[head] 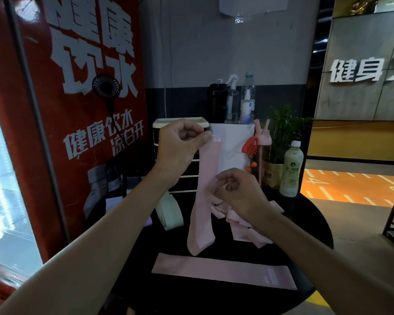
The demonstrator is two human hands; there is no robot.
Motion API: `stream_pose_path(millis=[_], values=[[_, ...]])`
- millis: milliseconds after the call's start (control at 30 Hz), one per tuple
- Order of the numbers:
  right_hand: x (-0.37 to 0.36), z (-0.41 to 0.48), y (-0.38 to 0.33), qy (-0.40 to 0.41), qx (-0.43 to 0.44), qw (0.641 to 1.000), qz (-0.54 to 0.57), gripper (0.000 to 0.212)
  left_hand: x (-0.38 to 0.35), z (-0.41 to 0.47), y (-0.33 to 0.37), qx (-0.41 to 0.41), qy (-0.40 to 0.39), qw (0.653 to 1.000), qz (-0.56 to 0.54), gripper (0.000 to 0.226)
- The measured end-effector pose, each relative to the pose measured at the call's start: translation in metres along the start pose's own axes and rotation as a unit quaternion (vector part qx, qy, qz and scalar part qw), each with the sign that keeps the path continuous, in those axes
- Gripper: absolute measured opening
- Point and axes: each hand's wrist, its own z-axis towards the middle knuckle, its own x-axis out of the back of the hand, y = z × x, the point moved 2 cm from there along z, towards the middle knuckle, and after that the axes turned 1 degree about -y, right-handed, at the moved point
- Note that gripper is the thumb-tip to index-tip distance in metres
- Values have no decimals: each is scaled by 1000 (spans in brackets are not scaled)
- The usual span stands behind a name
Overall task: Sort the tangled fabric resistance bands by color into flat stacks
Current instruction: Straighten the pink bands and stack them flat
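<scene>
A pink fabric band (204, 201) hangs upright over the round black table (309, 237). My left hand (180, 146) pinches its top end high up. My right hand (239, 192) pinches the band's right edge about halfway down. Its lower end droops just above the table. One pink band (223, 272) lies flat along the near side of the table. A tangled heap of pink bands (243, 226) sits behind my right wrist, partly hidden. A pale green band (170, 214) lies looped at the left, by my left forearm.
At the table's back stand a white drawer unit (180, 178), a pink bottle (263, 151), a potted plant (282, 137) and a pale drink bottle (291, 169). Spray bottles (239, 98) stand behind. A red poster wall with a black fan (106, 87) is on the left.
</scene>
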Motion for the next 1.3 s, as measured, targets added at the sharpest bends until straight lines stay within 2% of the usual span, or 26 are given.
stream_pose_path(millis=[233, 333, 467, 567, 667, 867, 967, 1100, 1200, 1300], values=[[-3, -7, 7, 5, -17, 1000, 9, 7, 8, 0, -5, -11, 3, 1000, 19, 14], [-4, -8, 8, -3, -6, 1000, -6, 9, 11, 1, -8, -13, 2, 1000, 28, 11], [-10, -7, 15, -10, -30, 999, 4, 23, 11, 1, -8, -6, 14, 1000, 11, 10], [-15, -6, 20, -26, -12, 999, -26, 16, 10, 4, -5, -10, 15, 1000, 11, 10], [-19, -7, 22, -29, 11, 999, -36, 21, 11, 7, -5, -14, 15, 1000, 12, 9], [-11, -14, 10, -19, 1, 1000, 4, 12, 21, 10, -22, -18, 16, 997, 68, 9], [-3, -17, -2, -10, 14, 999, 42, 18, 27, 6, -36, 9, 19, 995, 96, 9], [5, -14, -20, 15, 32, 997, 69, 7, 25, -9, -42, 67, -14, 992, 106, 10], [7, -9, -27, 6, 25, 998, 63, 15, 22, -21, -32, 91, -59, 990, 84, 15], [9, -6, -29, -5, 19, 998, 67, 24, 20, -29, -21, 71, -137, 986, 65, 8]])
